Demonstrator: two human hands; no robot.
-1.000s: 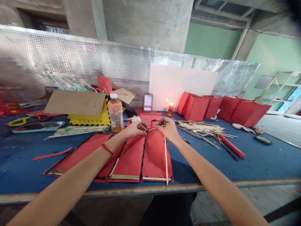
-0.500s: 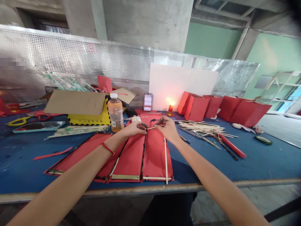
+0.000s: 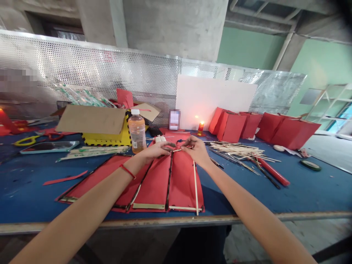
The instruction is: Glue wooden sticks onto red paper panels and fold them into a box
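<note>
Red paper panels [image 3: 154, 181] edged with thin sticks lie flat on the blue table [image 3: 302, 190] in front of me. My left hand [image 3: 157, 149] and my right hand [image 3: 198, 149] both reach to the far edge of the panels. Each pinches one end of a short thin stick [image 3: 177, 150] that lies across the top of the panels. A long pale stick [image 3: 195, 187] runs down the right panel from under my right hand to the table's near edge. A red cord circles my left wrist [image 3: 127, 171].
A drink bottle [image 3: 137, 131] stands just left of my hands, before a yellow box with a cardboard flap [image 3: 93, 121]. A lit candle [image 3: 200, 128] burns behind. A pile of sticks [image 3: 239, 149], folded red paper pieces [image 3: 264, 126], scissors [image 3: 27, 140] and a tape roll [image 3: 310, 165] lie around.
My hands have stayed at the far edge of the panels, with small finger shifts on the short stick. The view has drifted slightly left.
</note>
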